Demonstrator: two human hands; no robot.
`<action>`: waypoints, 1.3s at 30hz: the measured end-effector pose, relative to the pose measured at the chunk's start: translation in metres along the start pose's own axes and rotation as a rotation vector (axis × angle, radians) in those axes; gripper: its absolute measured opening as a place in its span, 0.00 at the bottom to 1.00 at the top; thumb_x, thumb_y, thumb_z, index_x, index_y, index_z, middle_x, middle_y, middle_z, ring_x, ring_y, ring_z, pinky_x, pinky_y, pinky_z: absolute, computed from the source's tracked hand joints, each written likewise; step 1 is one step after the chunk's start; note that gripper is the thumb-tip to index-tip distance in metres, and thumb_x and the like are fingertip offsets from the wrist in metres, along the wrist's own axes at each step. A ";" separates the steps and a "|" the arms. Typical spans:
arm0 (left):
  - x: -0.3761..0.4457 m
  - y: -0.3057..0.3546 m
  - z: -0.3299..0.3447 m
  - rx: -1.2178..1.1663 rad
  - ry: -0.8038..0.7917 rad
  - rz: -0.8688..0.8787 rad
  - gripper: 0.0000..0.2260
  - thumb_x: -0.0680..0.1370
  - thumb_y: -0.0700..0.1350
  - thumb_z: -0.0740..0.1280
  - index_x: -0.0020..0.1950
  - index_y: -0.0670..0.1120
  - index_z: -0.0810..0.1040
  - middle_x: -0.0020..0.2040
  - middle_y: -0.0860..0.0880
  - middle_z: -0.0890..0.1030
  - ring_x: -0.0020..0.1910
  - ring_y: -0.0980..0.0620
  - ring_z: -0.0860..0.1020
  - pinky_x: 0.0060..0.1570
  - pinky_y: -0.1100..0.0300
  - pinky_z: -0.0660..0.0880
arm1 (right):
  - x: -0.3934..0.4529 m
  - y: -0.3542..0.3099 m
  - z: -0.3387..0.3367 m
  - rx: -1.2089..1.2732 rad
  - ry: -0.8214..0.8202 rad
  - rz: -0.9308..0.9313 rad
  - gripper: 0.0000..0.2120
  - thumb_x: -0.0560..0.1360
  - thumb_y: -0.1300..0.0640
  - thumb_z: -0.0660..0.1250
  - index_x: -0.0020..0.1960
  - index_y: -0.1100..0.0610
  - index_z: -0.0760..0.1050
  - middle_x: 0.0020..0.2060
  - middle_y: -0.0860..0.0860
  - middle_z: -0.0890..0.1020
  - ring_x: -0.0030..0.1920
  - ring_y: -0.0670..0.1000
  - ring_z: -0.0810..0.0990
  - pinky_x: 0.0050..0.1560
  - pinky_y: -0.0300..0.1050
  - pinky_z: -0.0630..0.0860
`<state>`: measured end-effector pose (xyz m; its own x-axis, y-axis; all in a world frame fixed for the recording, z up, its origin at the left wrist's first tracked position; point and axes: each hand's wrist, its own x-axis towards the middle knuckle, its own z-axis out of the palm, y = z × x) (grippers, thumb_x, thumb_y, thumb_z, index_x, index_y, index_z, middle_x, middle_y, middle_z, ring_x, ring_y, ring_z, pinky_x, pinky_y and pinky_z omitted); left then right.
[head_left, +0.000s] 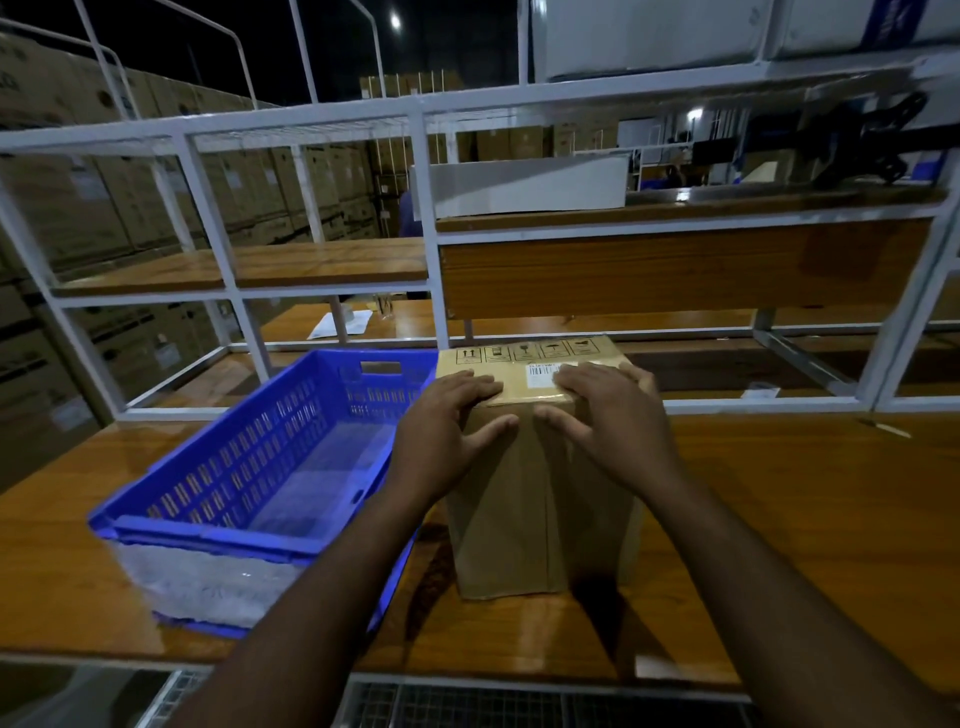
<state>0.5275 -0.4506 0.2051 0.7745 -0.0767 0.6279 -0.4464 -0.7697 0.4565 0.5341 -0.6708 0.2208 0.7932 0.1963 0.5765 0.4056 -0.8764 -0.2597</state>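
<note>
A sealed brown cardboard box (524, 499) stands upright on the wooden workbench (779, 499), with handling symbols and a barcode label on its top. My left hand (447, 421) rests on the box's near top-left edge, fingers straight over the top and thumb down the front face. My right hand (608, 415) lies on the top-right edge the same way, fingers spread over the label. Neither hand curls round the box. A blue perforated plastic crate (218, 499) stands just left of the box, touching it or nearly so, with nothing visible inside.
A white metal rack frame (436, 291) with wooden shelves rises behind the bench. A white carton (530, 184) lies on the upper shelf, papers (340, 323) on the far surface. Stacked cartons (104, 208) fill the left background. A metal grate (467, 701) runs below the bench edge.
</note>
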 end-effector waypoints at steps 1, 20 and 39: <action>0.000 -0.001 0.001 -0.002 0.014 0.000 0.23 0.73 0.61 0.72 0.66 0.55 0.81 0.66 0.55 0.80 0.68 0.57 0.73 0.65 0.50 0.75 | 0.000 0.001 0.001 0.006 0.020 0.000 0.26 0.76 0.37 0.65 0.69 0.48 0.75 0.68 0.47 0.77 0.71 0.48 0.71 0.74 0.55 0.58; -0.007 -0.003 0.000 0.205 0.045 -0.011 0.34 0.73 0.71 0.62 0.72 0.52 0.75 0.73 0.51 0.75 0.72 0.52 0.70 0.63 0.54 0.74 | -0.009 0.023 0.005 -0.049 0.073 0.092 0.41 0.70 0.26 0.56 0.71 0.53 0.72 0.70 0.52 0.75 0.72 0.52 0.69 0.69 0.56 0.66; -0.114 -0.041 0.067 -0.438 -0.216 -0.583 0.22 0.78 0.58 0.70 0.67 0.61 0.63 0.63 0.58 0.75 0.62 0.56 0.75 0.55 0.67 0.75 | -0.116 0.072 0.095 0.613 -0.265 0.549 0.39 0.70 0.29 0.64 0.74 0.47 0.60 0.68 0.50 0.76 0.63 0.52 0.77 0.58 0.56 0.79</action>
<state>0.4873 -0.4522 0.0724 0.9899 0.1081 0.0914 -0.0401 -0.4049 0.9135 0.5150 -0.7152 0.0616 0.9975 -0.0220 0.0674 0.0473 -0.5002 -0.8646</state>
